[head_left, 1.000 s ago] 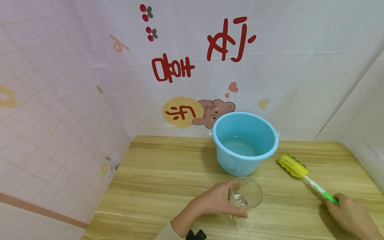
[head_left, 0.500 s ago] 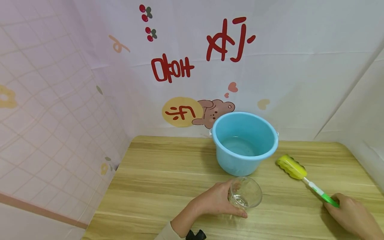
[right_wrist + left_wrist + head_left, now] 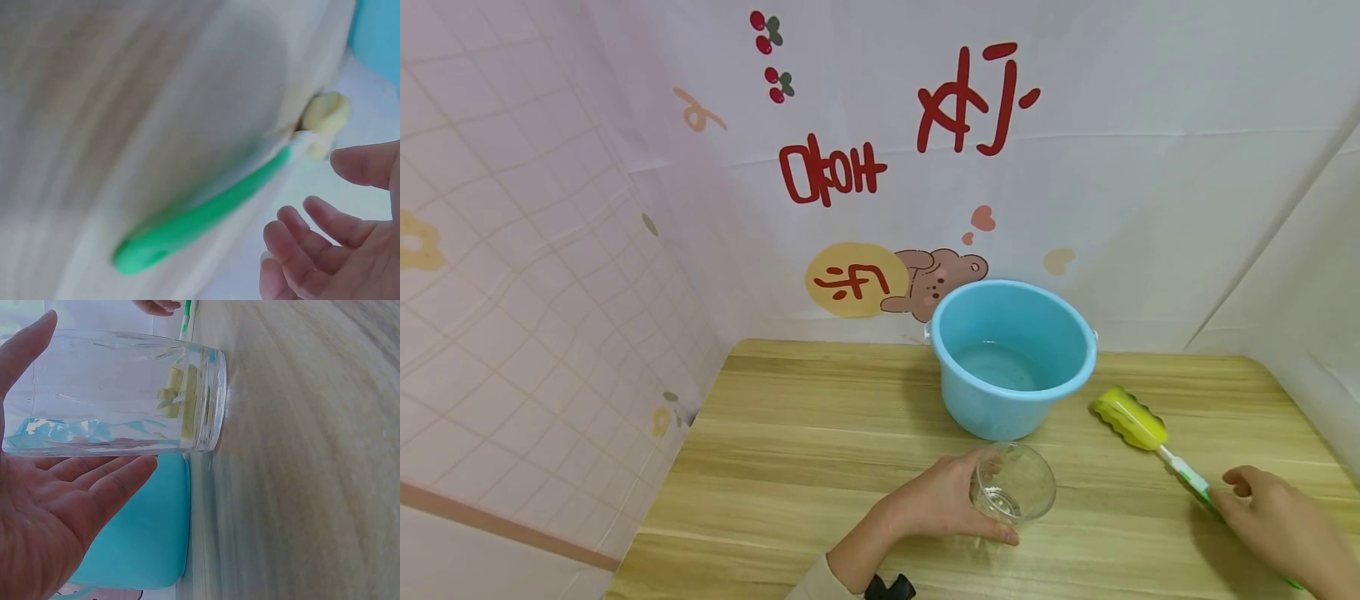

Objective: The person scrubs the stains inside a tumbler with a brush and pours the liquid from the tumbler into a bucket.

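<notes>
**Glass cup [image 3: 1017,485] in the left hand [image 3: 942,500], brush [image 3: 1180,469] by the right hand [image 3: 1273,521]**

From the head view, the glass cup stands upright on the wooden worktop [image 3: 820,408], at six o'clock from the light blue bucket [image 3: 1000,412], in which a shallow clear liquid is visible. The left hand comes from nine o'clock and holds the cup between thumb and fingers. The brush lies at four o'clock from the bucket, its yellow sponge head [image 3: 1131,419] turned towards the bucket. The right hand is over the green handle and covers a part of it. Behind stands a white backdrop [image 3: 1150,192] with red characters.

From the left wrist view, which is turned sideways, the cup's base rests against the worktop. The thumb is on one side of the glass, the other fingers on the opposite side. The bucket is at six o'clock from the cup, and a piece of the green handle at one o'clock.

From the right wrist view, somewhat blurred, the right hand is at four o'clock from the centre. Its fingers are slightly bent, wide from the thumb, and hold nothing; a gap separates them from the green handle. The sponge head and the bucket are towards two o'clock.
</notes>
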Motion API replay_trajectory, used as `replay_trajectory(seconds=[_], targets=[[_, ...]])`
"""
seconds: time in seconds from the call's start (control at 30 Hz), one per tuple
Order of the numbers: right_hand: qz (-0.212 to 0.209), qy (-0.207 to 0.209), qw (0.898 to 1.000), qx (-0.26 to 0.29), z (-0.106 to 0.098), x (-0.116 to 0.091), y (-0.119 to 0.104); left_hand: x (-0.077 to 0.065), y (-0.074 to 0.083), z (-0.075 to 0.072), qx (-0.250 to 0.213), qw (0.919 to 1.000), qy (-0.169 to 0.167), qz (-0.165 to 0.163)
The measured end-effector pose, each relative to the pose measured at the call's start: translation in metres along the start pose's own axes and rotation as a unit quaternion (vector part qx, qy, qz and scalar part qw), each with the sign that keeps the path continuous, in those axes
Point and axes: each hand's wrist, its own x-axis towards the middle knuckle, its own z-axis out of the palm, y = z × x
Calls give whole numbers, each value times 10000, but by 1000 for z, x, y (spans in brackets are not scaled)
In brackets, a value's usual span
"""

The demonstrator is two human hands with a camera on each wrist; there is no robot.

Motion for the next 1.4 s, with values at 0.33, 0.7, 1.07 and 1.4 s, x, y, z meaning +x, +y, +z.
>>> replay_trajectory(seconds=[0.33,0.7,1.07,1.4], targets=[[58,466,9987,200,-20,3,-27,0,0,0,-25,10000,12,65],[-225,862,9956,291,-33,8,-56,0,1,0,25,9999,58,86],[-703,981,9891,847,-40,18,-89,0,-1,1,-14,9998,90,148],[-971,990,9780,1558,-38,27,-114,0,0,2,21,9999,86,88]])
